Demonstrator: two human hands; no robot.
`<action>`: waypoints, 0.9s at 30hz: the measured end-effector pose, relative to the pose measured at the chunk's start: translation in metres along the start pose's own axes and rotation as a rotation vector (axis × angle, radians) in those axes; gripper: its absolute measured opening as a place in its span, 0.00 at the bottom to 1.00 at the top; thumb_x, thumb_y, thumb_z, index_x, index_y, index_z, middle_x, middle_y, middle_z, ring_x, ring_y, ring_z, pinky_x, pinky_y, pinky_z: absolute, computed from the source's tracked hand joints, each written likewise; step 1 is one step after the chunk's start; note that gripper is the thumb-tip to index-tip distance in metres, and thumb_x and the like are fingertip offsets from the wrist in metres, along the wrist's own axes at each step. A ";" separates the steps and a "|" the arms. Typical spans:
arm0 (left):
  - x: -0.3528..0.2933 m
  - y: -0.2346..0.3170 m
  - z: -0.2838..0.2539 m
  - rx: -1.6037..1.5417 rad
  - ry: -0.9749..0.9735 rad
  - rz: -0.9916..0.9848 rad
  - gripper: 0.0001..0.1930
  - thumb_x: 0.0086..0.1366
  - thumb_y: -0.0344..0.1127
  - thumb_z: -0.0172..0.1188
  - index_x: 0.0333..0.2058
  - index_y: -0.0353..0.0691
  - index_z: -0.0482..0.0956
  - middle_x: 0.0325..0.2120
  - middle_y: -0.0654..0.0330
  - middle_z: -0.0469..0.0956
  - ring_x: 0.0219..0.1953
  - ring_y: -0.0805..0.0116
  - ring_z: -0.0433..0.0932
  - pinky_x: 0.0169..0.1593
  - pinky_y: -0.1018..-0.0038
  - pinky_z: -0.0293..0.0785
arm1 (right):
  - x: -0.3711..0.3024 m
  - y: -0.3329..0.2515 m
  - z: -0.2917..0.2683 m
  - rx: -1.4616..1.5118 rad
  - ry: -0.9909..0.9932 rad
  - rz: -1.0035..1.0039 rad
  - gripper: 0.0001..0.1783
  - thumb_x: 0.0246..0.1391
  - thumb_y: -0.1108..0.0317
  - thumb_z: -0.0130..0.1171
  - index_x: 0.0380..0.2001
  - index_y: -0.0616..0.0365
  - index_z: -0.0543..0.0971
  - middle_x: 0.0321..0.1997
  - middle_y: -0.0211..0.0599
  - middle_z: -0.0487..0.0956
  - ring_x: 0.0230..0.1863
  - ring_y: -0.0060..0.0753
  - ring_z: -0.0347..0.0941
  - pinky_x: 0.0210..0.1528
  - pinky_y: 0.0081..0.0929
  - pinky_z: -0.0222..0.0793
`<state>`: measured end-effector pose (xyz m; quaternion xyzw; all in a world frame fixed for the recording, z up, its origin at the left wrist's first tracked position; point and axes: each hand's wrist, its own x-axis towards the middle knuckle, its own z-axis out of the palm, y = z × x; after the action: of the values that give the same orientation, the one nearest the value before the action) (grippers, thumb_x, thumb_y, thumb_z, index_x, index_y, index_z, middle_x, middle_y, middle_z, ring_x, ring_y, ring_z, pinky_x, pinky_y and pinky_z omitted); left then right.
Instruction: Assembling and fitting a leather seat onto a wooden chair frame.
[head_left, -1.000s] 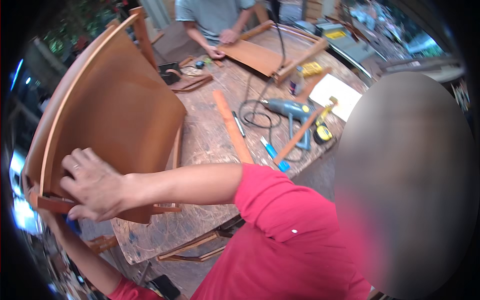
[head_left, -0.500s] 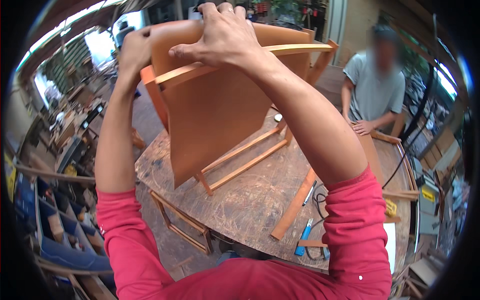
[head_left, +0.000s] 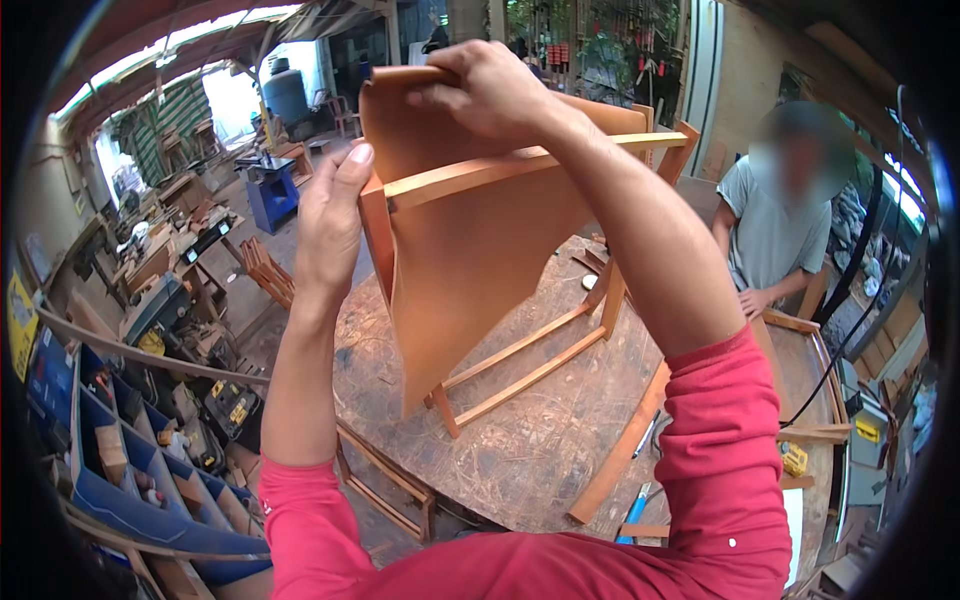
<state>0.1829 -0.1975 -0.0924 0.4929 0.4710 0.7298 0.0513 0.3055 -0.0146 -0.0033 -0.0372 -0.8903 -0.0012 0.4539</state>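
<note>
A wooden chair frame (head_left: 470,177) stands upright on the worn round-edged table, and a sheet of tan leather (head_left: 480,265) is draped over its top rail. The sheet's lower corner hangs in a point in front of the frame. With bent fingers, my right hand (head_left: 497,95) grips the leather's raised upper part behind the rail. My left hand (head_left: 330,225) is wrapped around the frame's left upright near the top, thumb up; its fingertips are partly hidden.
On the table (head_left: 490,460) lie a tan strip (head_left: 622,450), a blue-handled cutter (head_left: 635,512) and a pen. A co-worker (head_left: 780,220) stands at the right. A smaller wooden frame (head_left: 385,485) is below the table's left edge, near a blue compartment bin (head_left: 130,500).
My left hand has come down from the leather's top corner to the frame's upright. My right hand, spread over the rail before, now grips the leather and holds it up. The view has shifted.
</note>
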 end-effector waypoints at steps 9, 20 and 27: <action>0.048 0.034 -0.010 0.378 -0.527 -0.314 0.16 0.64 0.46 0.62 0.26 0.38 0.78 0.21 0.68 0.72 0.21 0.79 0.69 0.25 0.78 0.66 | 0.042 -0.019 -0.025 -0.210 -0.318 -0.012 0.23 0.57 0.48 0.66 0.44 0.56 0.83 0.42 0.48 0.84 0.49 0.50 0.80 0.52 0.43 0.74; 0.066 0.043 0.011 0.136 -0.318 -0.224 0.21 0.72 0.47 0.59 0.40 0.30 0.81 0.31 0.57 0.84 0.26 0.73 0.81 0.32 0.73 0.79 | -0.050 0.009 -0.010 -0.172 0.364 -0.101 0.36 0.57 0.40 0.65 0.55 0.60 0.78 0.54 0.60 0.76 0.60 0.58 0.74 0.60 0.46 0.71; 0.122 0.052 0.043 -0.033 -0.044 -0.156 0.12 0.74 0.39 0.56 0.42 0.33 0.79 0.31 0.58 0.82 0.30 0.67 0.81 0.37 0.69 0.82 | -0.100 0.014 -0.031 0.042 -0.037 0.136 0.36 0.64 0.40 0.55 0.56 0.66 0.72 0.46 0.56 0.79 0.51 0.57 0.79 0.55 0.48 0.73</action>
<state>0.1740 -0.1333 0.0306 0.4698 0.4946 0.7201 0.1267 0.3898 -0.0082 -0.0665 -0.0881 -0.8938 0.0491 0.4370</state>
